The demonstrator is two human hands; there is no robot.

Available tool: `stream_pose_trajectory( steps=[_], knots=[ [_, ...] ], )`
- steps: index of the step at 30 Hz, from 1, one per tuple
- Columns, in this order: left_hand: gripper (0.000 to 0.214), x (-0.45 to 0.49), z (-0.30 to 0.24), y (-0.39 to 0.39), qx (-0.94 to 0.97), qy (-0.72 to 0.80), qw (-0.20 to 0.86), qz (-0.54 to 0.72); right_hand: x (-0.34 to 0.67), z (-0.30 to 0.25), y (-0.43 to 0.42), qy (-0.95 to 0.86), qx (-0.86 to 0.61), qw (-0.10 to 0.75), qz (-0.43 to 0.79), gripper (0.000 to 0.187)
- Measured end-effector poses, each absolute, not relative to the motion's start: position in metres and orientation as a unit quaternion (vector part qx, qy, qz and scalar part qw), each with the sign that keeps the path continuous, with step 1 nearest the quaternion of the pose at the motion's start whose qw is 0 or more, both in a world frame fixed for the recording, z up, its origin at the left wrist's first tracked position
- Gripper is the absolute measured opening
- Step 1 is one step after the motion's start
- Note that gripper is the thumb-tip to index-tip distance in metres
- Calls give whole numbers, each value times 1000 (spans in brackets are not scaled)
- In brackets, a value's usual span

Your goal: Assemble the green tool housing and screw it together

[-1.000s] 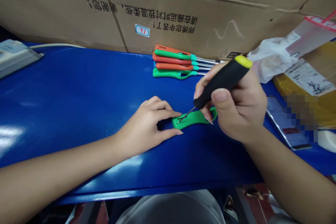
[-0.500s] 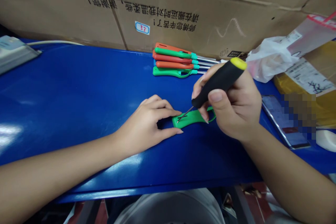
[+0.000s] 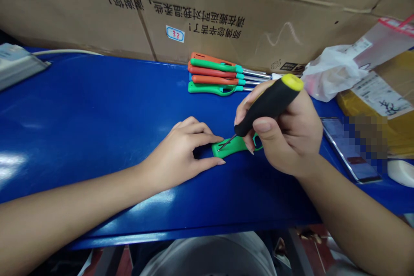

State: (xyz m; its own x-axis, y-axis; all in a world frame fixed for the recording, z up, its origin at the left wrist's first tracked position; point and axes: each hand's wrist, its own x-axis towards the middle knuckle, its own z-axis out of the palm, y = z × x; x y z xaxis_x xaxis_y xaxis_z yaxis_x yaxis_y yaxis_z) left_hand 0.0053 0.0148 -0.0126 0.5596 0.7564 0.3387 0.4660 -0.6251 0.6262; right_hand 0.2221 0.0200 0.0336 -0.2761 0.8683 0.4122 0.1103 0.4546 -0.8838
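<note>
A green gas lighter [image 3: 233, 146] lies flat on the blue table, its slotted handle end facing left. My left hand [image 3: 187, 146] rests on the table and steadies that end between thumb and index finger. My right hand [image 3: 287, 138] is wrapped round a screwdriver [image 3: 267, 103] with a black handle and a yellow cap. The thin shaft slants down to the left, and its tip meets the handle end near the dark slot. Behind my right hand the lighter's far end is hidden; part of its trigger loop shows beside my fingers.
Several green, orange and red lighters [image 3: 213, 80] lie stacked against a large cardboard box [image 3: 80, 17] at the back. To the right are a phone [image 3: 352, 151], a white rounded object [image 3: 401, 172], a plastic bag [image 3: 333, 69] and a taped parcel [image 3: 397, 82]. A grey device [image 3: 19, 64] sits far left.
My right hand and the screwdriver handle have tilted slightly down and to the left, while the tip stays on the lighter's handle end. My left hand has hardly moved.
</note>
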Motion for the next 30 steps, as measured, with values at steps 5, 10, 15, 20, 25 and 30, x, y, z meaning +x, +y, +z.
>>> stream_pose_trajectory(
  steps=[5, 10, 15, 20, 25, 30],
  knots=[
    [35, 5, -13, 15, 851, 355, 240, 304, 223, 32, 19, -695, -349, 495, 388, 35],
    [35, 5, -13, 14, 852, 351, 238, 307, 223, 32, 20, -693, -337, 500, 396, 27],
    [34, 5, -13, 15, 852, 351, 237, 308, 222, 33, 19, -694, -345, 504, 380, 29],
    [32, 5, -14, 15, 858, 345, 221, 310, 218, 37, 12, -765, -312, 513, 233, 71],
    [30, 6, -12, 16, 860, 346, 220, 305, 219, 44, 13, -818, -242, 480, 204, 58],
    [31, 5, -12, 15, 864, 342, 213, 304, 220, 49, 22, -828, -231, 509, 50, 49]
  ],
)
